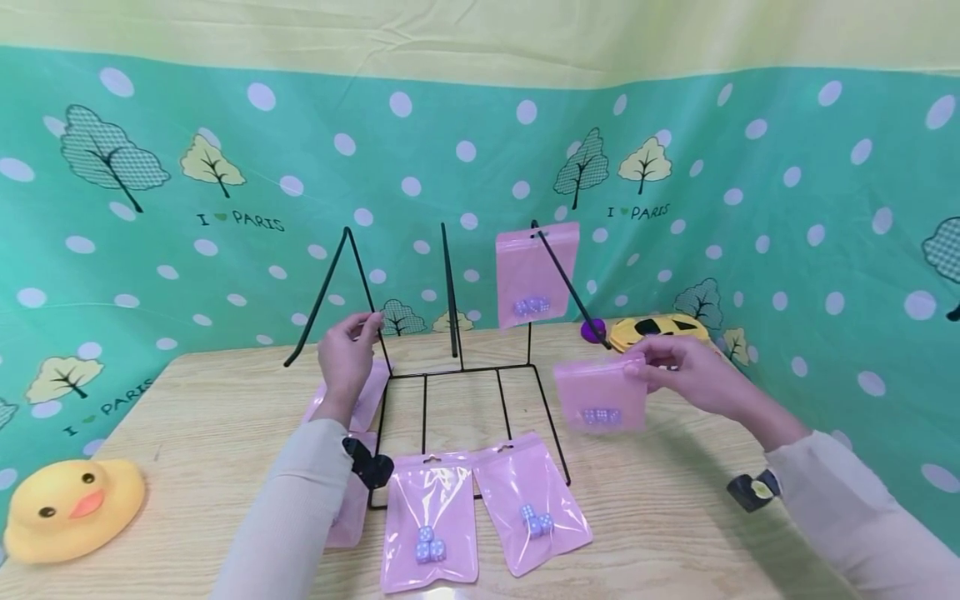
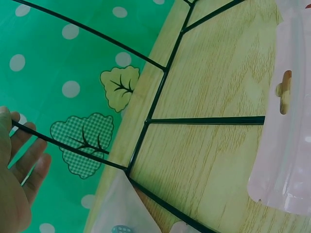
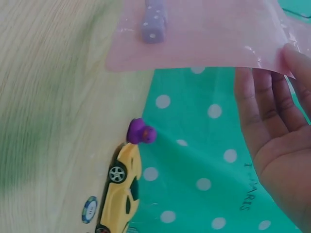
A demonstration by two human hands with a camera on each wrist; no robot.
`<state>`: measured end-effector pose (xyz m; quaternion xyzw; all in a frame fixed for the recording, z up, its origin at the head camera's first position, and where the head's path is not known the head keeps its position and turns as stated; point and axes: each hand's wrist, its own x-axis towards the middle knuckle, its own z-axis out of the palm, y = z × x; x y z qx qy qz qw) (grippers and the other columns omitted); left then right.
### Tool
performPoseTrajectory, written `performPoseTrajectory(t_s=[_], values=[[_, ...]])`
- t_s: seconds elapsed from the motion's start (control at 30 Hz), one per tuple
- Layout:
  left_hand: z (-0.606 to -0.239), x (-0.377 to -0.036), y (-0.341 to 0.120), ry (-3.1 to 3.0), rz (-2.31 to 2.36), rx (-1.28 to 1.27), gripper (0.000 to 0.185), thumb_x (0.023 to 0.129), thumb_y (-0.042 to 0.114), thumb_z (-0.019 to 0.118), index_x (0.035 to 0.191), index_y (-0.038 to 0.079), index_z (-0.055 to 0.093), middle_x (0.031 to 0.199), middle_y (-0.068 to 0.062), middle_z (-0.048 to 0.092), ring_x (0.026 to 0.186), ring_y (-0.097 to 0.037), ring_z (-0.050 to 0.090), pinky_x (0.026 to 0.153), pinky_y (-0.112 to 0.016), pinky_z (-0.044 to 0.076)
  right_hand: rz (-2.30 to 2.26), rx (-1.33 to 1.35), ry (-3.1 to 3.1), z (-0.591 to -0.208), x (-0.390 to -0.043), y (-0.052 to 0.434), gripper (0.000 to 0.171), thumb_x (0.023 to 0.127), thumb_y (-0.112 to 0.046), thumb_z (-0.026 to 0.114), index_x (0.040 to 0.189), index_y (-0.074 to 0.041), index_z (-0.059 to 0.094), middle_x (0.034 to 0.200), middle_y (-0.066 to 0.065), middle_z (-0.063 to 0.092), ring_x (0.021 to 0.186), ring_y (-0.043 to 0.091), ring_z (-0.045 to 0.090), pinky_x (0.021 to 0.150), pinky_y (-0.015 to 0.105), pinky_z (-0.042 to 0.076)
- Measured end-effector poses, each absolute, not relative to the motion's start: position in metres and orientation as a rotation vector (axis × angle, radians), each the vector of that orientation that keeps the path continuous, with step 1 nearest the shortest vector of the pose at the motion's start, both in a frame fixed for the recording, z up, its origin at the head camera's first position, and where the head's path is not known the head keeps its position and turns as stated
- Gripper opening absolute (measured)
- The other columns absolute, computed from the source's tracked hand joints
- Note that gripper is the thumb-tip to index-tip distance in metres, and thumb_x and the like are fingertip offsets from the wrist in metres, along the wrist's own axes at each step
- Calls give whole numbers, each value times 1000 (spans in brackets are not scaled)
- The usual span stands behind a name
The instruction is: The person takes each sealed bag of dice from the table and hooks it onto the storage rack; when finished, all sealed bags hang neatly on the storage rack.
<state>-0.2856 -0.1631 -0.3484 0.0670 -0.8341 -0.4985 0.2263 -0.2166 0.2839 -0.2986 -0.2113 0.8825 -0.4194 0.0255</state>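
Note:
A black wire display rack (image 1: 459, 371) stands on the table, three arms sloping down toward me. At its left upright, my left hand (image 1: 348, 354) pinches the wire between thumb and fingers; the left wrist view shows the wire (image 2: 73, 148) passing between them. My right hand (image 1: 686, 375) holds a pink zip bag (image 1: 600, 387) by its upper right corner, beside the right arm's tip. Blue dice (image 3: 154, 22) lie inside this bag. Another pink bag (image 1: 536, 267) hangs by its slot high on the rack's right arm.
Two pink dice bags, one on the left (image 1: 431, 508) and one on the right (image 1: 528, 492), lie across the rack's front edge. More pink bags (image 1: 348, 521) lie under my left forearm. A yellow duck (image 1: 78, 508), a yellow toy car (image 1: 660, 327) and a purple toy duck (image 3: 141, 131) stand around.

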Motion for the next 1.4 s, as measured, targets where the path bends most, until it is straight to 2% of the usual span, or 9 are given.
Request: performPoseTrajectory(t_s=[0.43,0.73,1.03,1.13,1.4], values=[[-349,-286,-164,-2302,-1369,187,37,105,35,59,125,6,71,118,-16,73,103,-31,72,68,-19,50,-1395,-864,2757,-279,-188,265,9,99,-6,67,106,-5,72,91,7,69,78,18,67,69,32,61],[-350,-286,-163,-2301,-1369,189,37,105,35,59,125,6,71,118,-15,73,103,-31,73,71,-24,52,-1508,-1020,2776,-265,-167,261,15,94,5,67,102,-7,73,88,2,69,72,18,66,65,27,60],[-350,-286,-164,-2308,-1383,194,39,105,37,57,126,7,70,120,-15,72,104,-30,72,85,-42,58,-1729,-1309,2605,-254,-155,257,28,89,19,63,103,-3,73,93,3,73,74,13,68,64,25,60],[-349,-286,-164,-2311,-1378,192,40,105,38,57,127,7,70,120,-15,72,104,-30,72,86,-44,58,-1807,-1368,2539,-251,-154,257,30,88,22,62,104,-2,73,96,4,75,74,13,70,63,25,60],[-349,-285,-164,-2312,-1367,186,38,105,36,57,125,7,71,118,-15,73,103,-30,72,84,-42,58,-1838,-1234,2601,-244,-150,253,24,91,19,61,100,0,71,97,5,75,74,15,72,66,25,60]])
